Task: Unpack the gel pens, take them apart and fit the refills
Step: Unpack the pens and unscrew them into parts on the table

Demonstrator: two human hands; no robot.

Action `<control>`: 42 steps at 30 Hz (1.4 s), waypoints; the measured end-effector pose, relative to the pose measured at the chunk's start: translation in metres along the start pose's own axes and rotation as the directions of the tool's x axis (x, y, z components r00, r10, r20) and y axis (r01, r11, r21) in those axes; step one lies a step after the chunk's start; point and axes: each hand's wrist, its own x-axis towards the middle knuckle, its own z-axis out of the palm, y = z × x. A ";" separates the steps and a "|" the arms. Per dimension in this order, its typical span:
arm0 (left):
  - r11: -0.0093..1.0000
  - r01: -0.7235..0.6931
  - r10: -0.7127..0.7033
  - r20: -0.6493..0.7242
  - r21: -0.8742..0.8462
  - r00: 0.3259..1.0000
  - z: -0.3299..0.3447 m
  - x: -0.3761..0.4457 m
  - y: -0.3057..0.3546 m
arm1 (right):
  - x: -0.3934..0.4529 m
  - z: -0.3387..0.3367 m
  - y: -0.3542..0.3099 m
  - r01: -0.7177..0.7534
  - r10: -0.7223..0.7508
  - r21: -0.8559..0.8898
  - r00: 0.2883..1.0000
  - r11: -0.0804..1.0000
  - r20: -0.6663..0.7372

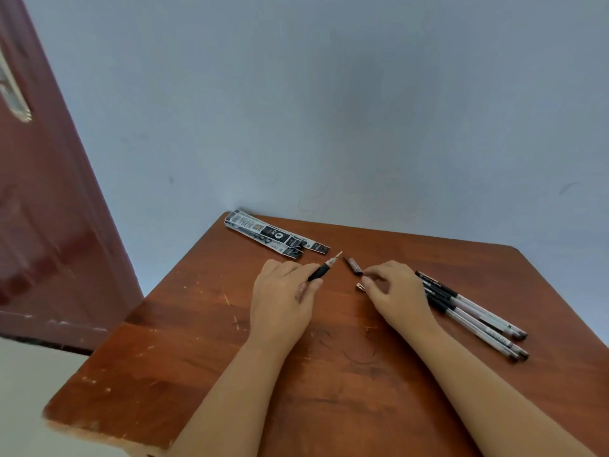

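Left hand, frame centre, grips a gel pen by its black grip, tip aimed up-right. Right hand pinches a dark pen cap; a small metal tip lies beside its thumb. Assembled pens lie at right on the wooden table. Empty wrappers lie at the table's far edge.
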 end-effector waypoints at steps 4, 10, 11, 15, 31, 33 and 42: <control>0.892 0.240 -0.251 0.022 -0.382 0.968 -0.009 0.000 0.008 | -0.005 -0.012 -0.004 0.050 -0.043 0.118 0.997 0.992 -0.062; 0.682 0.438 -0.437 0.155 -0.586 0.886 -0.012 0.001 0.007 | -0.012 -0.013 -0.019 0.090 -0.123 0.263 0.986 0.961 0.115; 0.687 0.432 -0.414 0.174 -0.584 0.893 -0.013 0.000 0.007 | -0.012 -0.012 -0.020 0.105 -0.142 0.255 0.981 0.961 0.132; 0.755 0.346 -0.269 0.219 -0.557 0.938 -0.015 -0.003 0.007 | -0.010 -0.017 -0.021 0.050 -0.074 0.349 0.996 0.936 0.056; 0.994 -0.102 0.088 0.243 0.042 0.966 0.000 -0.005 -0.004 | 0.004 -0.046 -0.002 0.133 -0.150 0.092 0.965 0.987 0.216; 0.991 -0.083 0.060 0.201 0.109 0.978 0.002 -0.004 -0.006 | 0.012 -0.061 0.009 0.124 -0.123 0.005 0.980 0.992 0.157; 0.995 -0.014 0.000 0.145 0.094 0.989 0.019 0.021 0.019 | 0.058 -0.068 0.080 -0.208 0.201 -0.186 0.978 0.960 -0.054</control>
